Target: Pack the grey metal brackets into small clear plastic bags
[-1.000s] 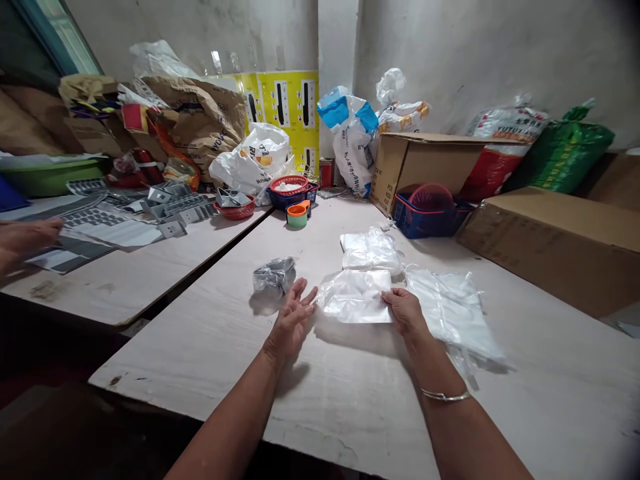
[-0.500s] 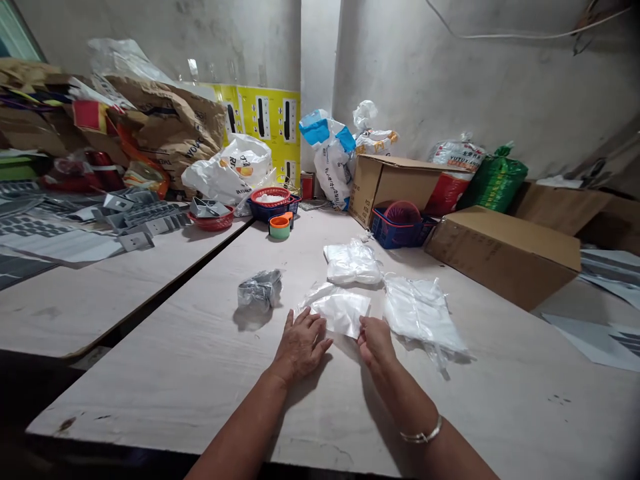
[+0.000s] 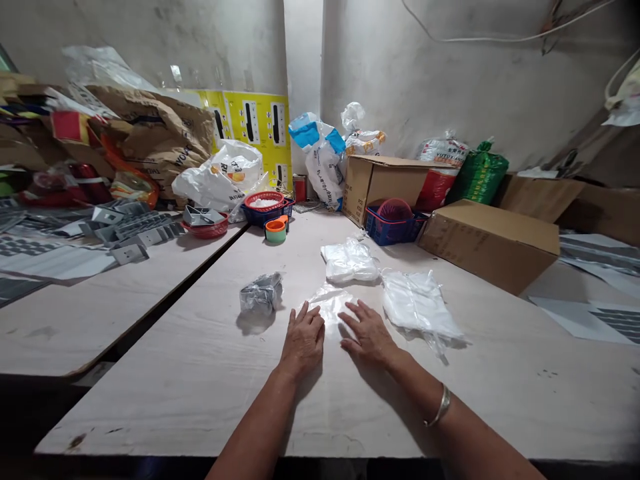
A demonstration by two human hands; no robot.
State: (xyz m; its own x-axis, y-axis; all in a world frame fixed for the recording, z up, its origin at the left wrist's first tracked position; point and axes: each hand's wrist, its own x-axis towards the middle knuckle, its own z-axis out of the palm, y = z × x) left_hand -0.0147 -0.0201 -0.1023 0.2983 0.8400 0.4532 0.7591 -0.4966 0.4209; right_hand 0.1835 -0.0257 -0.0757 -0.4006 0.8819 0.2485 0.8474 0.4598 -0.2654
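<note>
The left hand [image 3: 303, 341] and right hand [image 3: 367, 335] lay palm-down and apart on the pale table [image 3: 465, 407], fingers spread, gripping nothing. A flat clear plastic bag [image 3: 327, 305] lay just past the fingertips, between the hands, near a fuller white bag [image 3: 417, 305].

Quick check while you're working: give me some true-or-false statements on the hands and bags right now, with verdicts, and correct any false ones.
1. The left hand and right hand are both open, palms down. True.
2. The right hand grips the silver-grey wrapped bundle. False: the bundle lies on the table left of the left hand.
3. A clear plastic bag lies flat just ahead of the hands. True.
4. The bangle is on the left wrist. False: the bangle is on the right wrist.
5. A white bagged bundle lies right of the right hand. True.
</note>
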